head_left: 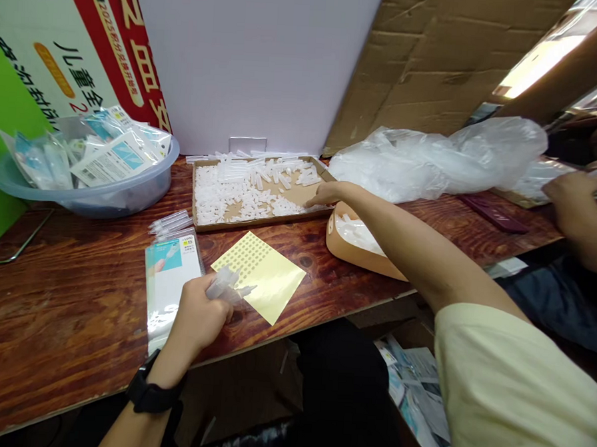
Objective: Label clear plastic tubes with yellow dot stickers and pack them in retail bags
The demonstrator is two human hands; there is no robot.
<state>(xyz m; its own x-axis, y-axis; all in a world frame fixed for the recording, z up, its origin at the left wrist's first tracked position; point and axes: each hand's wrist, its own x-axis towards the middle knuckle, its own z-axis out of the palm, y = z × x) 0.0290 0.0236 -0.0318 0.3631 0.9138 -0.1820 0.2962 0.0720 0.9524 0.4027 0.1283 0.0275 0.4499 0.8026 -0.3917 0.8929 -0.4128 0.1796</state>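
the left hand (198, 315) is curled shut around a small bunch of clear plastic tubes (222, 286), holding them over the table (58, 317) at the near edge of a yellow sheet of tiny round stickers (258, 278), which lies at about 1 o'clock from that wrist. a black watch (152, 392) sits on the wrist. at about 11 o'clock, just beside the hand, lies a printed packet (170, 277), with a few more clear tubes (171, 223) beyond it.

the right hand (325, 195) stretches out to 12 o'clock from the person's seat, its fingers apart from one another only slightly and open, with nothing visibly held, at the corner of a shallow cardboard tray (258, 227) heaped with white plastic pieces (250, 197). a tan bowl (361, 260) with more white pieces (355, 232) sits just below that arm, and a crumpled clear plastic bag (432, 164) lies behind it at about 1 o'clock.

further out at 10 o'clock stands a blue plastic basin (79, 202) full of sealed packets (112, 154). at 3 o'clock, a co-worker's hand (573, 198) works apart from all this, near the table's far end.
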